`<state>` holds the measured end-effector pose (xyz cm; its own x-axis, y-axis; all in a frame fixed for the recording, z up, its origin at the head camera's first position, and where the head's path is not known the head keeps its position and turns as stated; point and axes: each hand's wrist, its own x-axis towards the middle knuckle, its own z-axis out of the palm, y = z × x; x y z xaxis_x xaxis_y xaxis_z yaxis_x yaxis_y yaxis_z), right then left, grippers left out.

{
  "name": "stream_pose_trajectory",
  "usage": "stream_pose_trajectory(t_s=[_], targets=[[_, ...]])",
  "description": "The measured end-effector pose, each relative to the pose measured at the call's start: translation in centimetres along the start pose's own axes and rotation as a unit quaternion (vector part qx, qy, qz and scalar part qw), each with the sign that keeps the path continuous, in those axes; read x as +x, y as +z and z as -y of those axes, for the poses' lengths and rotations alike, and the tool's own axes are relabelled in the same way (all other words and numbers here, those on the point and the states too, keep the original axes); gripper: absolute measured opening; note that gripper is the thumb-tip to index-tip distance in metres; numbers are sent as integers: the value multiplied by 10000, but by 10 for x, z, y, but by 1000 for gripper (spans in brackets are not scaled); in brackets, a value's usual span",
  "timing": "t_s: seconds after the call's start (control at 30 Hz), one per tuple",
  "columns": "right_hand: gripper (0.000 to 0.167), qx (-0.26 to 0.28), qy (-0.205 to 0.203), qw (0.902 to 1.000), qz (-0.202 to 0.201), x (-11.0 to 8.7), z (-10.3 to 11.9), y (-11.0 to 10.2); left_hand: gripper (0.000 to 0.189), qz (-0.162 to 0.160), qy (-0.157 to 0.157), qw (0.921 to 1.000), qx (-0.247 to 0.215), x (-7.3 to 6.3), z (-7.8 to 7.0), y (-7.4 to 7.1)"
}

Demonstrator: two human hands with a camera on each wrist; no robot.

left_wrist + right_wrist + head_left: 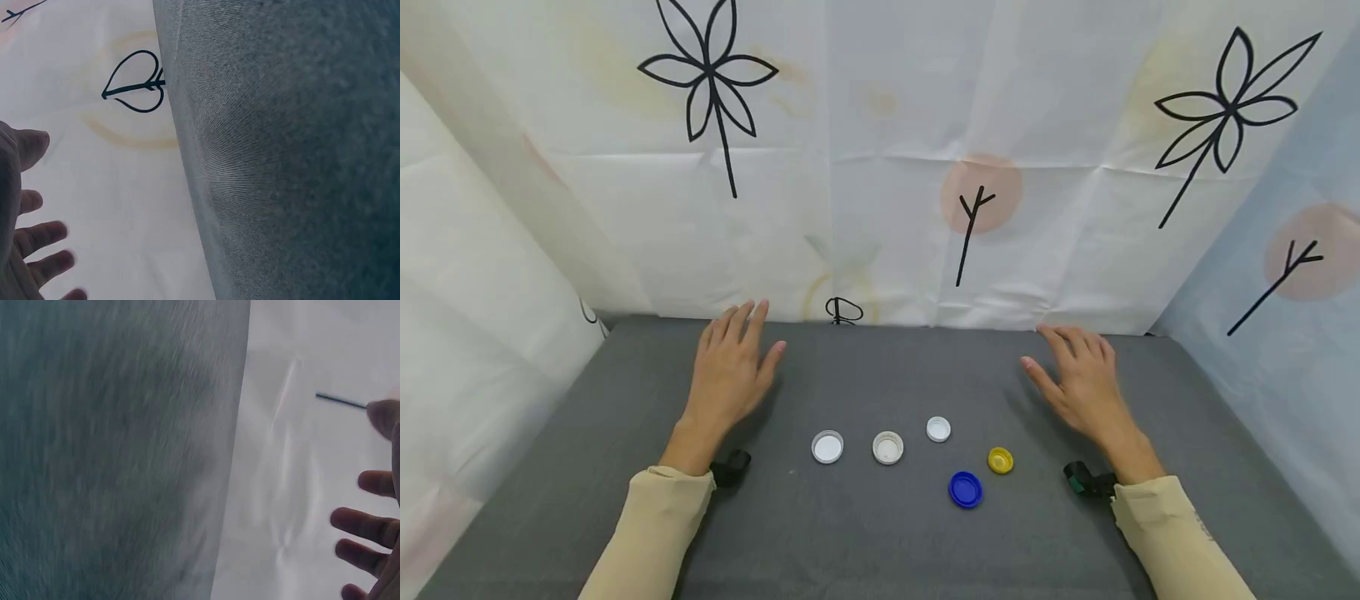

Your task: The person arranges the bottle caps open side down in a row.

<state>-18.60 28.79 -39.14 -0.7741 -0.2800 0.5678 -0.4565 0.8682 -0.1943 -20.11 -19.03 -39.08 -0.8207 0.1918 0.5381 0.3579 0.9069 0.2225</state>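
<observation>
Several round plastic bottle caps lie on the grey table between the two hands in the head view. From left to right they are a white cap, an off-white cap, a smaller white cap, a blue cap and a yellow cap. My left hand is held over the table left of the caps, fingers extended and holding nothing. To the right of the yellow cap is my right hand, also bare, its fingers loosely spread. Neither wrist view shows any cap.
The grey table ends at the back against a white printed cloth with flower and twig drawings. Cloth also hangs along the left and right sides. Small dark cameras sit at each wrist.
</observation>
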Motion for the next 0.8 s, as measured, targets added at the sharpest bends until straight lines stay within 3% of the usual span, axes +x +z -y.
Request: stream_pose_trajectory(t_s=[0.17,0.3,0.4,0.53,0.7,0.8], targets=[[41,782,38,9959,453,1,23,5,56,338,-42,9972,-665,-5,-3,-2],[36,1413,-6,9864,844,3,47,14,50,918,-185,9839,-1520,-12,-9,-3],[35,1810,-217,9768,1125,4,68,23,45,1427,-236,9619,-2320,-19,-13,-1],[34,2116,-595,9644,1469,8,102,36,44,2205,-240,9256,-3066,-27,-13,3],[41,2327,-837,9491,1950,16,140,46,51,3049,-182,8842,-3535,-32,-11,3],[47,2343,-934,9399,2300,21,156,53,57,3351,-62,8695,-3628,-34,-11,3]])
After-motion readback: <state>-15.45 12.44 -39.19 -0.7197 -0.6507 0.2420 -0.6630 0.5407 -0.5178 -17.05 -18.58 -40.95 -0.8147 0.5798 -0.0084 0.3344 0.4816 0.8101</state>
